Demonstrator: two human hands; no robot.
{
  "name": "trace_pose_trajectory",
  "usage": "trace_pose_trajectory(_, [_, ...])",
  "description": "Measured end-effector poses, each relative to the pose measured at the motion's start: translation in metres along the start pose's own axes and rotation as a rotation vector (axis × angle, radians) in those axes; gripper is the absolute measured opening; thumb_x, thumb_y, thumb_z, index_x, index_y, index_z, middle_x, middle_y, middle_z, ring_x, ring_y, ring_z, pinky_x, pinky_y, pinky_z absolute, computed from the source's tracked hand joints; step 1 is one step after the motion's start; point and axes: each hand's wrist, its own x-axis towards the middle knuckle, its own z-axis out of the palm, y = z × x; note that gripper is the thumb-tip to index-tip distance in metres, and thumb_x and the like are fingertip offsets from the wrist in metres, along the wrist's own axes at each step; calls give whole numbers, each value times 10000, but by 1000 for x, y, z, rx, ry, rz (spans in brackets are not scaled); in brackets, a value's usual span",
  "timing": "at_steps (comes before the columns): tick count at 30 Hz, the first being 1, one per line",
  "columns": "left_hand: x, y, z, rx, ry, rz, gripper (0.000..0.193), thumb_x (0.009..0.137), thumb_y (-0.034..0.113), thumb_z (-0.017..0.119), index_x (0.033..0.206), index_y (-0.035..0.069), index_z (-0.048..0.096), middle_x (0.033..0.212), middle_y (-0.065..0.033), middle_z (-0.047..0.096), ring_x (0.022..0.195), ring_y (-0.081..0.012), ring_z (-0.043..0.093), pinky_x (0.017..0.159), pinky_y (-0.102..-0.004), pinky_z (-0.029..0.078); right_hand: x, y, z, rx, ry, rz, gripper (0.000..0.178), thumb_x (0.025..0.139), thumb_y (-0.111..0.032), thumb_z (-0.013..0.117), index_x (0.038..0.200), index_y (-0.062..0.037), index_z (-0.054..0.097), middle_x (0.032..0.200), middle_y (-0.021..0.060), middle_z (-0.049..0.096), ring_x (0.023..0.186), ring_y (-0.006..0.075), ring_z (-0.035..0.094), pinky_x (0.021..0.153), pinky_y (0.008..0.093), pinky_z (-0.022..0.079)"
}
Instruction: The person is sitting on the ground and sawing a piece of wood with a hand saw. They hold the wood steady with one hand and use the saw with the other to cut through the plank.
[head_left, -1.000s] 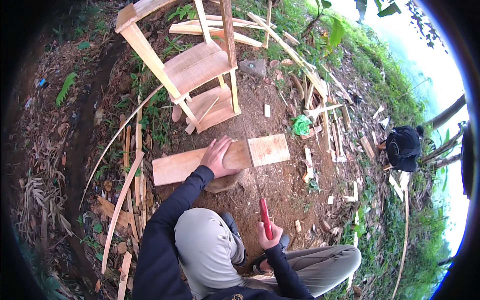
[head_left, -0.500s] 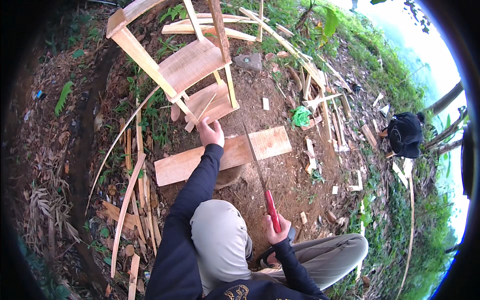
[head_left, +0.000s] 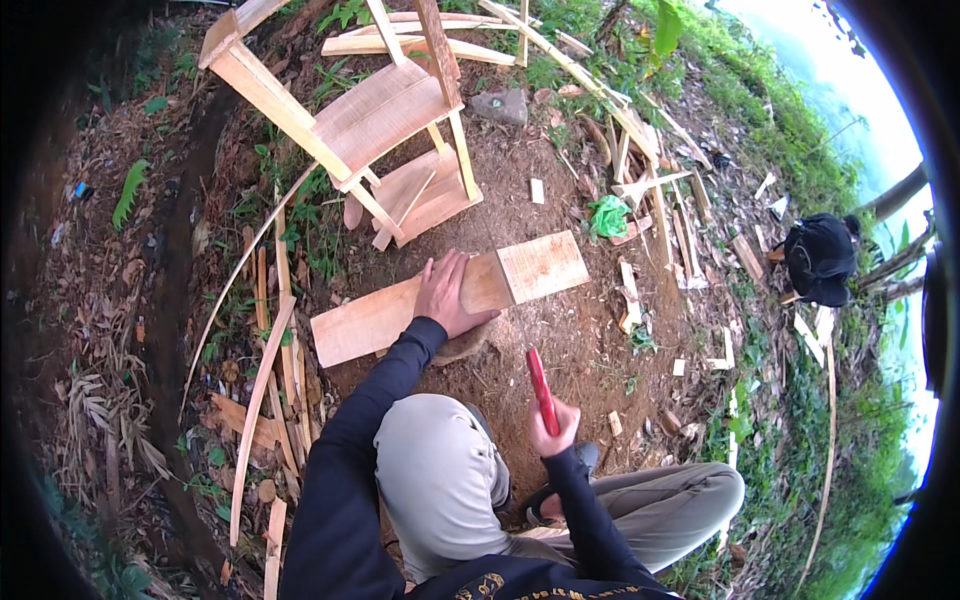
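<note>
A light wooden board (head_left: 365,322) lies across a stump-like block (head_left: 462,347), seen only in part beneath it. My left hand (head_left: 450,295) is closed across the board's middle, fingers reaching its far edge and thumb near the close edge. Farther right, a dark line crosses the board, and the end piece beyond it looks lighter. In my right hand (head_left: 553,428) is the red handle of a handsaw (head_left: 540,385), fingers wrapped round it. The blade can barely be made out now; whether it touches the board I cannot tell.
A wooden chair-like frame (head_left: 385,115) stands beyond the board. Wood strips (head_left: 262,410) lie on the left, and offcuts (head_left: 680,240) are heaped at the right near a green plastic bag (head_left: 608,216). A black bag-like bundle (head_left: 818,258) sits far right.
My left hand has come down from beyond the board's far edge onto its middle. The saw blade, plain across the board before, hardly shows now; its handle has shifted slightly away from me.
</note>
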Motion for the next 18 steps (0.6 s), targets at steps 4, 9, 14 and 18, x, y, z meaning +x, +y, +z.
trace_pose_trajectory(4, [5,-2,0,-11,-10,-7,1156,619,672,823,1434,-46,426,1454,-218,484,1442,-343,374,1204,-559,223,55,-1,9,0,-25,-23,211,869,-130,665,710,-9,597,500,86,419,413,131,448,457,319,381])
trace_pose_trajectory(9, [-1,-3,-3,1,-39,111,1169,604,706,811,1423,-48,453,1470,-233,473,1449,-376,353,1210,-554,215,16,-4,14,44,3,91,184,903,-135,654,790,10,644,539,-2,455,508,49,446,481,280,371])
trace_pose_trajectory(14, [3,-2,-3,-9,-46,147,1176,597,677,830,1443,-41,439,1503,-227,448,1463,-381,335,1213,-546,217,15,-9,29,8,-2,-17,270,898,-208,726,724,-41,603,504,69,476,438,123,493,463,327,411])
trace_pose_trajectory(18, [1,1,-3,-53,-6,143,1136,610,642,842,1442,-26,450,1492,-213,466,1446,-385,362,1205,-553,230,13,-12,32,89,-113,-5,374,880,-247,763,637,-58,551,482,77,449,413,140,469,443,335,396])
